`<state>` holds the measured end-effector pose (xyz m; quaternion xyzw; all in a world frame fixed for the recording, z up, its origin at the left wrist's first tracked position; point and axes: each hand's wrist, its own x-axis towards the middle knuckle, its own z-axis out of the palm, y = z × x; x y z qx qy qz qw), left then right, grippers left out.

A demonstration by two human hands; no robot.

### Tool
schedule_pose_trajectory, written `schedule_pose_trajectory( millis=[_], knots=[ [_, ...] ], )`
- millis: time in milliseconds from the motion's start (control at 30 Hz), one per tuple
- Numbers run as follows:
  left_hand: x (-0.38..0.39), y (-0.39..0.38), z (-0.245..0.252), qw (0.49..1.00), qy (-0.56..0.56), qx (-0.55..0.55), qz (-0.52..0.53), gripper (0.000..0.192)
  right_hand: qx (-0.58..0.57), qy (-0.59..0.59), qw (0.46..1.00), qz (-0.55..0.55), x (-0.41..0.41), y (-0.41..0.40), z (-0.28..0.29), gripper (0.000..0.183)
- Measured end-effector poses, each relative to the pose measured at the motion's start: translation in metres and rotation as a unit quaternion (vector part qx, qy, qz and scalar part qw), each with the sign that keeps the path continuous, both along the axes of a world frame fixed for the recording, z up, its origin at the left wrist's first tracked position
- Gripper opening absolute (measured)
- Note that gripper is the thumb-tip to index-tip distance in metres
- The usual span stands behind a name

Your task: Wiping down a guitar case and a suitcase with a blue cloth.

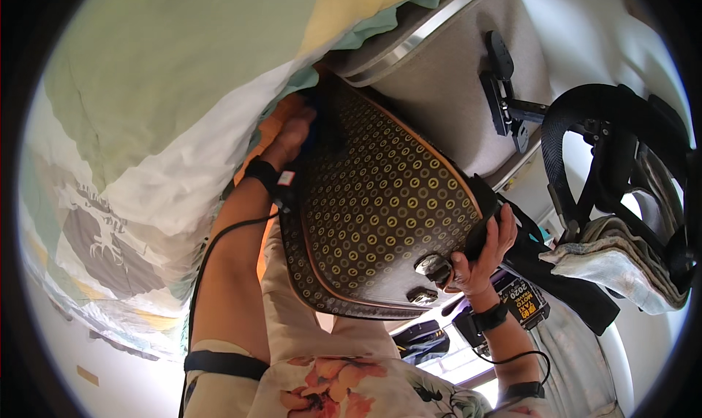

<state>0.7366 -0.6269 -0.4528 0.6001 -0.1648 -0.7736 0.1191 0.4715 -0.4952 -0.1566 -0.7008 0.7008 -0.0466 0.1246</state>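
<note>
A dark brown case (pixel 378 199) with a pattern of yellow rings and orange piping stands tilted in front of my legs. My right hand (pixel 488 253) grips its right-hand end, the thumb beside a shiny metal fitting (pixel 435 267) and the fingers along the black edge. In shadow between the case and the bed, my left hand (pixel 288 136) is at the far left side of the case; its fingertips are hidden in the dark. Something orange (pixel 274 119) lies just behind that hand.
A bed cover (pixel 164 116) in green, white and yellow hangs close on the left. Behind the case is a grey panel (pixel 439 100) with a metal strip. Exercise equipment (pixel 581 116) with a pedal and draped cloth (pixel 620 259) stands right; a black printed bag (pixel 521 303) sits below.
</note>
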Motion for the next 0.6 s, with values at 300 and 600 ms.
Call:
schedule_pose_trajectory(
  millis=[300, 600],
  knots=[
    [0.000, 0.011, 0.138, 0.953, 0.027, -0.203, -0.224, 0.036, -0.002, 0.004, 1.000, -0.011, -0.003, -0.001, 0.003, 0.069],
    [-0.015, 0.013, 0.267, 0.818, 0.115, -0.482, -0.292, 0.045, -0.005, 0.015, 1.000, -0.008, -0.002, 0.000, 0.000, 0.069]
  ],
)
